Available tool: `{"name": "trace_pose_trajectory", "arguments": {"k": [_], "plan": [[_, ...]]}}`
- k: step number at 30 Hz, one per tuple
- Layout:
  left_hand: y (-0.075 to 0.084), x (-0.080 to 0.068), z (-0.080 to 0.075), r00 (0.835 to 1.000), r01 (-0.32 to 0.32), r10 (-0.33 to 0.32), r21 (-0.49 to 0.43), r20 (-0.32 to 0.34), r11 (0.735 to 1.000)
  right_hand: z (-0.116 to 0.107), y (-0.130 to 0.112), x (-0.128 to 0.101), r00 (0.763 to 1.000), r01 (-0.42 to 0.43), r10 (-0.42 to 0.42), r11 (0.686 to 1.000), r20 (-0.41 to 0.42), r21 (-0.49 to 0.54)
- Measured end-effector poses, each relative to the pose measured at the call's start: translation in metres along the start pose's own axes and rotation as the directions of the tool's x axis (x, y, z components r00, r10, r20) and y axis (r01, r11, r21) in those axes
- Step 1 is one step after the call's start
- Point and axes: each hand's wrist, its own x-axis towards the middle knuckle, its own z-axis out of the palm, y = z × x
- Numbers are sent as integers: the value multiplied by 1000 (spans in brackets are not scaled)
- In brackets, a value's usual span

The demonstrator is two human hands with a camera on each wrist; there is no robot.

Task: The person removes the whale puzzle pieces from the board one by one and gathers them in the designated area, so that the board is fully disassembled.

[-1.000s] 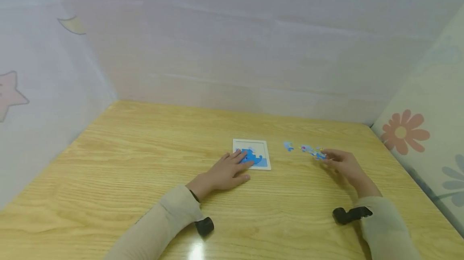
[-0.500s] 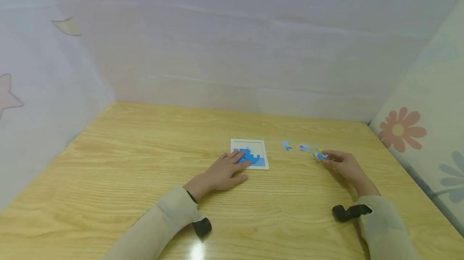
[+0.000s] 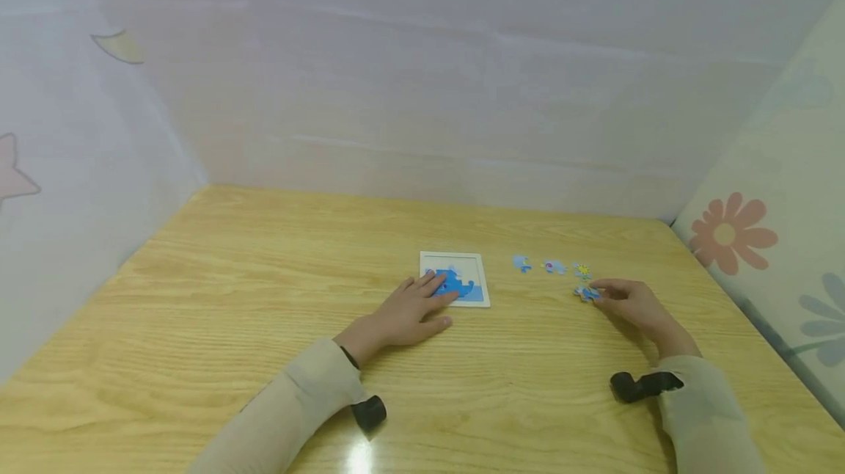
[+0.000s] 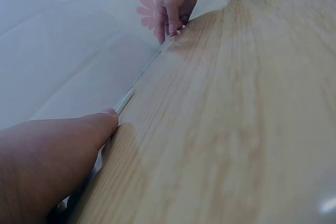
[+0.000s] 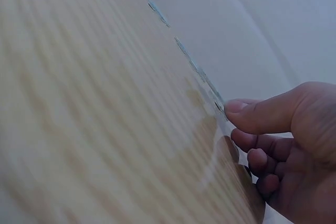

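Note:
My left hand (image 3: 408, 315) lies flat with fingers spread over the lower left of a white-framed puzzle tray (image 3: 485, 285). Inside the tray, a partly covered blue animal picture (image 3: 466, 289) fills the lower part; the upper part shows pale backing. At the right, my right hand (image 3: 639, 310) pinches a blue jigsaw piece (image 3: 584, 293) between thumb and fingers, close over the table. Just beyond it lies a jigsaw piece with a yellow sun (image 3: 582, 268). The right wrist view shows the thumb (image 5: 262, 114) extended and the other fingers curled.
Two more loose jigsaw pieces lie right of the tray: one with a pink swirl (image 3: 554, 267) and a pale blue one (image 3: 522, 263). The wooden table (image 3: 317, 239) meets a pale cloth backdrop (image 3: 396, 107) behind and at both sides.
My right hand has drawn the blue jigsaw piece slightly towards me, apart from the sun piece it overlapped before. The left hand stays on the tray.

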Motion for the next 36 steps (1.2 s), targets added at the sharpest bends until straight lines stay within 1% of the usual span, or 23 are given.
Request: {"name": "trace_pose_trajectory", "arguments": {"k": [11, 20, 29, 36], "plan": [[1, 2, -1, 1000, -1, 1, 3, 5, 1000, 0, 5, -1, 1000, 10, -10, 999, 10, 45], [2, 1, -2, 1000, 7, -7, -19, 11, 1000, 0, 4, -1, 999, -28, 27, 999, 19, 36], [2, 0, -3, 1000, 12, -12, -19, 19, 1000, 0, -1, -3, 1000, -21, 20, 999, 12, 49], [0, -1, -1, 1000, 11, -11, -17, 9, 1000, 0, 1, -1, 1000, 0, -1, 999, 14, 47]]}}
